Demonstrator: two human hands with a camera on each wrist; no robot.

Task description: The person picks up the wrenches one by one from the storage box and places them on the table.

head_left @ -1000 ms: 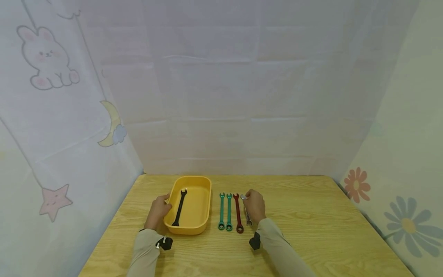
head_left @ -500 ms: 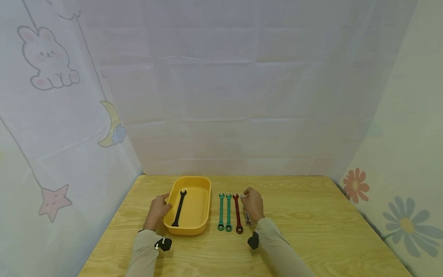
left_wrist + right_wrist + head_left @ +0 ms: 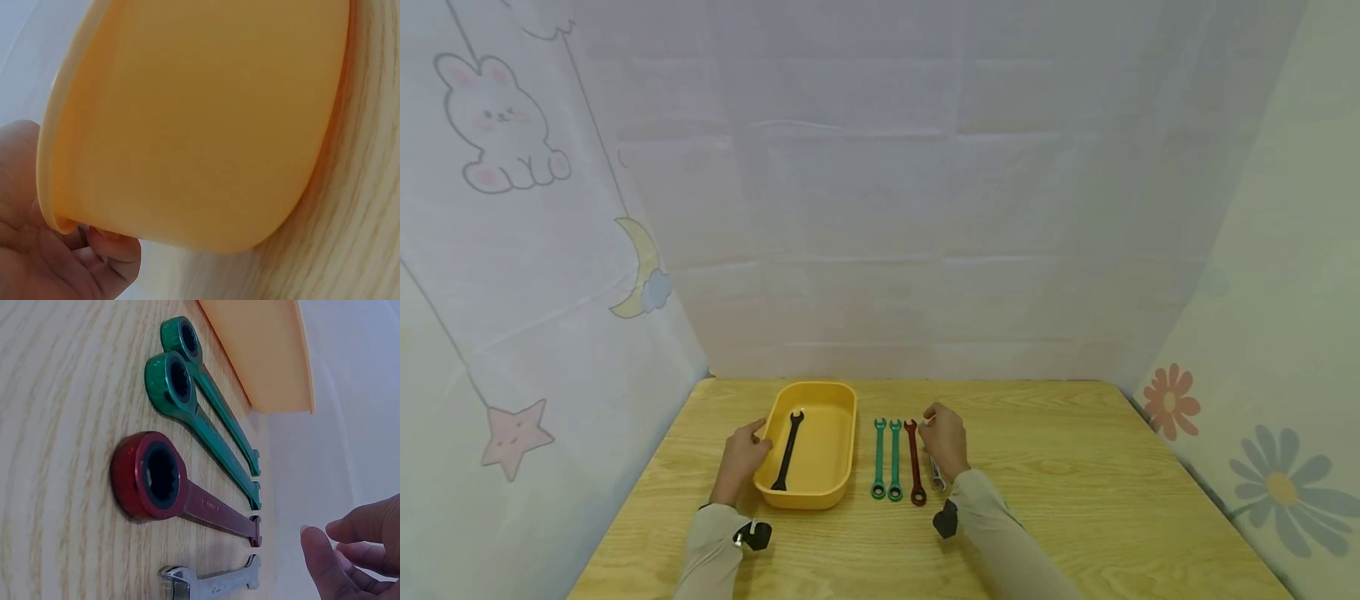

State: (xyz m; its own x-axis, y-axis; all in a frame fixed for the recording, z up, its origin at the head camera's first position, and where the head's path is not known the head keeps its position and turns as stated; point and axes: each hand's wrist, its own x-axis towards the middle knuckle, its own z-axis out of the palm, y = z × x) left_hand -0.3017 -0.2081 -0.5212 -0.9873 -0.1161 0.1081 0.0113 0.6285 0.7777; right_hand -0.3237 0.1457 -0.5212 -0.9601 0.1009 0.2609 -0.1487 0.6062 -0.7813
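Observation:
My left hand (image 3: 743,457) grips the left side of a yellow plastic bin (image 3: 827,450), with curled fingers under its rim in the left wrist view. Inside the bin lies a black wrench (image 3: 787,451), slanted. My right hand (image 3: 946,442) hovers by the far end of a silver wrench (image 3: 225,582); in the right wrist view its thumb and fingertips are bent loosely, apart from the metal. Left of that wrench lie a red ratchet wrench (image 3: 915,462) and two green ratchet wrenches, one nearer (image 3: 896,460) and one farther left (image 3: 879,458). From above, my hand hides part of the silver wrench.
All of this stands on a wood-grain table (image 3: 1075,483). A pale sheet (image 3: 880,208) hangs behind it, and printed sheets close off both sides. Each forearm wears a black wrist camera, one at left (image 3: 758,535) and one at right (image 3: 945,520).
My right hand has shifted slightly left and away from me over the silver wrench. The left hand, the bin and the wrenches stay in place.

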